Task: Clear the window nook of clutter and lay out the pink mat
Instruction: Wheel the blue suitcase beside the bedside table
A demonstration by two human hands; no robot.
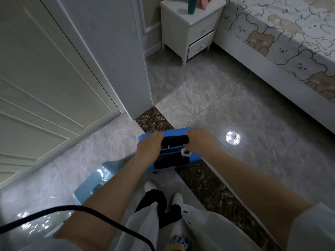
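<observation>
I hold a blue case (179, 156) with a black handle (175, 140) in front of me, above the floor at a doorway threshold. My left hand (149, 146) grips the left end of the handle and my right hand (199, 140) grips the right end. A small white fluffy charm (185, 152) hangs from the case near my right hand. Neither the window nook nor the pink mat is in view.
A light blue plastic stool (96, 180) stands on the floor by my left forearm. A white door (107, 51) stands open at left. A white nightstand (192, 28) and a bed (281, 42) with bear-print bedding are at the back right. A black cable (72, 209) crosses the lower left.
</observation>
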